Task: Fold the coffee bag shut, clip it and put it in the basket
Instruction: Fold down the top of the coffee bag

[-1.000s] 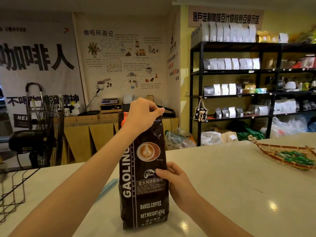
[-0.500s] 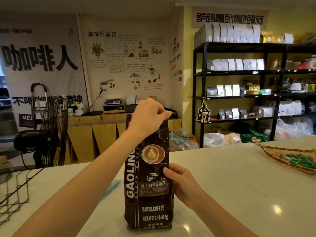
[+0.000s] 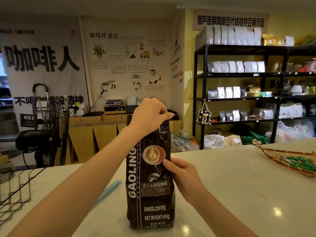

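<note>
The coffee bag [image 3: 150, 177] is stood upright on the white table [image 3: 230, 185], near its front edge and directly ahead of the camera. Its top is pinched between the thumb and curled fingers of the left hand [image 3: 150, 115], which is closed on the upper edge. The bag's right side is steadied by the right hand [image 3: 181, 177], whose thumb is laid on the front face just below the printed cup while the fingers are wrapped behind, out of sight.

A wire basket [image 3: 15, 190] is seen at the left edge of the table, well apart from the bag, and a pale blue clip [image 3: 107, 192] is lying on the table between the two, just left of the bag.

The fold is judged not yet made. If the top is rolled down while the bag is braced on one side only, the tall bag could be tipped over, and beans might be spilled should the mouth be open; whether it is open cannot be told. A loose or crooked fold could also be left too thick or uneven for the clip to grip.

Compared with a second ago, the right hand is found higher on the bag, the thumb having been shifted from the label up to the cup print. The grip at the top is unchanged.
</note>
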